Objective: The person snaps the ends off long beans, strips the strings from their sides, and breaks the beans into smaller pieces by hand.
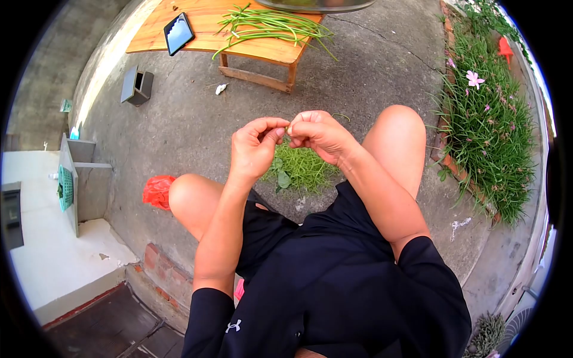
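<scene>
Left hand (253, 143), right hand (322, 132) pinching, close together.

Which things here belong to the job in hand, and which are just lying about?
Seemingly part of the job: left hand, right hand, green piece between them, green heap below, long green stalks, wooden table.

Seemingly just lying about: tablet, red plastic bag, grey box.
</scene>
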A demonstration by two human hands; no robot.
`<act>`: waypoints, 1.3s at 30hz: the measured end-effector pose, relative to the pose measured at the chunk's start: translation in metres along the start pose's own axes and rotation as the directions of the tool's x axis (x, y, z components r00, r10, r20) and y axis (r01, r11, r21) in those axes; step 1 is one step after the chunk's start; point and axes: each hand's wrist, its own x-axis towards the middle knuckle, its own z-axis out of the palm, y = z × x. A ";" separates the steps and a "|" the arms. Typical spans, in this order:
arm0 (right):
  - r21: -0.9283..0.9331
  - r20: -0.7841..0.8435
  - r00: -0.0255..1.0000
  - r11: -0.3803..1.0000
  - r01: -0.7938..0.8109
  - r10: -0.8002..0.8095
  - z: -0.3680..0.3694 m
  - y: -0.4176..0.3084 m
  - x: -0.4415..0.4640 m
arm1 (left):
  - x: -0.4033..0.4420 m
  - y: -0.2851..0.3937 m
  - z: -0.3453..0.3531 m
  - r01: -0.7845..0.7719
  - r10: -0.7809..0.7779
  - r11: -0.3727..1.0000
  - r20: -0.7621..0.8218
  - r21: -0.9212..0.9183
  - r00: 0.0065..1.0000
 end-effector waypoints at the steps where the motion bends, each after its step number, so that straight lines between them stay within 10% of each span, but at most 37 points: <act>1: -0.021 -0.015 1.000 1.000 0.003 -0.003 0.000 0.001 0.001 | 0.000 0.000 0.000 0.000 0.000 1.000 0.001 0.002 1.000; 19: -0.153 -0.064 0.996 0.986 0.059 -0.070 0.008 -0.002 -0.001 | 0.003 0.017 -0.006 0.348 -0.298 0.860 0.185 -0.374 0.936; 39: -0.502 0.068 0.998 0.864 0.019 0.017 0.010 0.001 -0.008 | 0.014 0.002 -0.021 0.370 -0.400 0.699 0.095 -0.611 0.912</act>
